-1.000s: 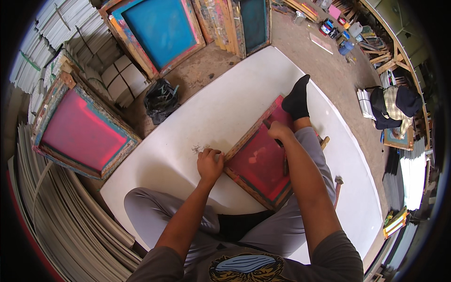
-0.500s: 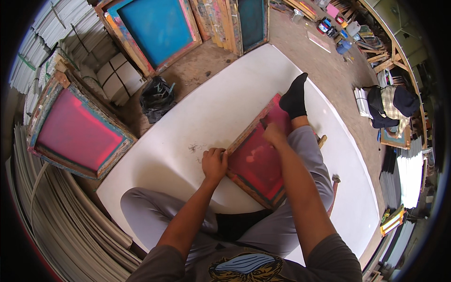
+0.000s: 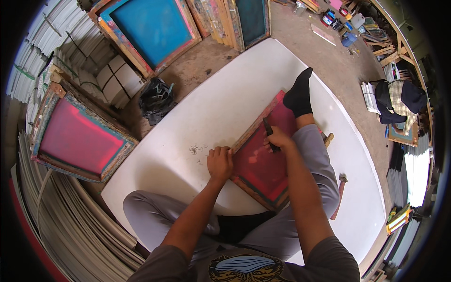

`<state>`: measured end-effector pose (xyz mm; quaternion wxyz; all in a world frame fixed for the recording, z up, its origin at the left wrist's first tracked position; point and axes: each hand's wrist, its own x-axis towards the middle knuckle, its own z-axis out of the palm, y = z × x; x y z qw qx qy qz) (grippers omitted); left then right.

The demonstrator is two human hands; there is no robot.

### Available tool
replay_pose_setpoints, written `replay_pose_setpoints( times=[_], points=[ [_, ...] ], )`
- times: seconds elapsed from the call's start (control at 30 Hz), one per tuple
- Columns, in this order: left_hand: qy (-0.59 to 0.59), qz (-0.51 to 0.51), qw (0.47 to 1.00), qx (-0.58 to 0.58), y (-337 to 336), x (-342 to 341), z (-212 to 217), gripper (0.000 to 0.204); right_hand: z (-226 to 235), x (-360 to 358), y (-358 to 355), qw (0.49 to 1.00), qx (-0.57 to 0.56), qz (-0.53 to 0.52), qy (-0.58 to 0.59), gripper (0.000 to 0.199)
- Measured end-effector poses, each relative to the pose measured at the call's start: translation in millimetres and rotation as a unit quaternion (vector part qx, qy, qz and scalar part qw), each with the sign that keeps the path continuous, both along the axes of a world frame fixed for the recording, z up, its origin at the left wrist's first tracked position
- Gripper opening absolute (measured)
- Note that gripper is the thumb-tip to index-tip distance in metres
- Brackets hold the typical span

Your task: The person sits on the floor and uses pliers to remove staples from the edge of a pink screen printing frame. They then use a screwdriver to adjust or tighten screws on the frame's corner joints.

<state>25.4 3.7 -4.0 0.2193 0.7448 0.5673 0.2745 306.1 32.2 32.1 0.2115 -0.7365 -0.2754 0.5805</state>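
A wooden screen-printing frame [image 3: 256, 190] with red mesh lies slanted on the white board, between my legs. My left hand [image 3: 219, 164] grips its left edge, fingers bent against the wood. In my right hand [image 3: 280, 139], over the upper part of the mesh, is a black hand tool [image 3: 267, 126]. The tool's narrow end points at the frame's upper left rail; its exact kind is not clear. My black-socked foot [image 3: 299, 94] rests at the frame's far corner. Small dark bits [image 3: 193, 150] lie in a little heap left of my left hand.
Beneath me is a large white board [image 3: 225, 84]. A hammer [image 3: 340, 195] lies right of my leg. Another pink-mesh frame [image 3: 80, 134], a black plastic bag [image 3: 156, 100] and a blue-mesh frame [image 3: 152, 30] stand beyond the board's left side. A person [image 3: 401, 101] works at far right.
My right hand has turned and drawn back slightly toward me, so more of the black tool shows. The view has shifted a little; my left hand stays at the frame's edge.
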Motion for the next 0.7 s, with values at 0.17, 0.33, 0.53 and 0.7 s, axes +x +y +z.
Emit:
replay_pose_setpoints(
  times=[0.17, 0.33, 0.53, 0.7],
  points=[
    [-0.003, -0.003, 1.000, 0.001, 0, 0, 2, 0.016, 10, 15, 9, 0.996, 0.015, 0.090, 0.005, 0.024],
    [-0.007, -0.002, 1.000, 0.001, 1, 0, 0, 0.017, 10, 20, 13, 0.982, 0.014, 0.165, -0.095, 0.023],
    [-0.003, 0.000, 1.000, 0.004, 0, -2, -2, 0.017, 28, 7, 19, 0.954, 0.005, 0.211, -0.213, 0.017],
    [-0.003, 0.000, 1.000, 0.002, 1, 0, -1, 0.017, 19, 5, 7, 0.998, -0.002, 0.059, 0.002, 0.015]
  ],
)
